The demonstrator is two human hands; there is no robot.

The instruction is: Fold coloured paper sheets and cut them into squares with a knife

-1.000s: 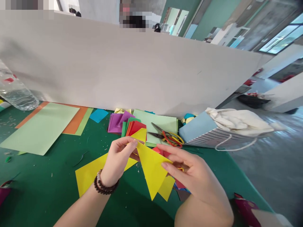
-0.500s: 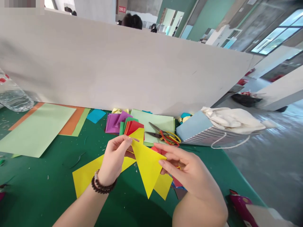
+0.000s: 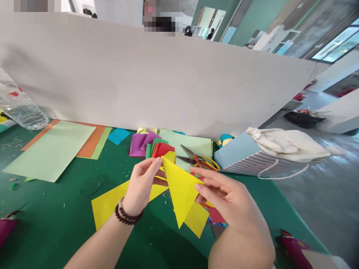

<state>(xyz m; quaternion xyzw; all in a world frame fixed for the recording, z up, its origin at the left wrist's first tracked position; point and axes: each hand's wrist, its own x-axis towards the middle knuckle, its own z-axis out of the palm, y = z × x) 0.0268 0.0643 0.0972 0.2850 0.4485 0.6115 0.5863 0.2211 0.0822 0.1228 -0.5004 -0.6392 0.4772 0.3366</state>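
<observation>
A sheet of yellow paper (image 3: 181, 190), folded into a triangle with its tip pointing down, is held above the table between both hands. My left hand (image 3: 147, 177) pinches its upper left corner between thumb and fingers. At the right corner, my right hand (image 3: 224, 194) grips it with the thumb in front and the fingers partly behind. Under the left wrist lies a larger yellow sheet (image 3: 108, 203), and a smaller yellow piece (image 3: 198, 220) rests below the right hand. Beyond the hands are red folded papers (image 3: 164, 149), purple folded papers (image 3: 138, 145) and scissors (image 3: 200, 160).
Pale green paper (image 3: 53, 149) and orange paper (image 3: 91, 144) lie at the left, near a plastic bottle (image 3: 26, 108). A paper bag (image 3: 269, 158) stands on the green table (image 3: 67, 220) at the right. A white partition (image 3: 157, 82) rises behind.
Both hands still hold the folded yellow paper. The triangle's loose upper flap now shows less, and the whole scene has shifted slightly right in view.
</observation>
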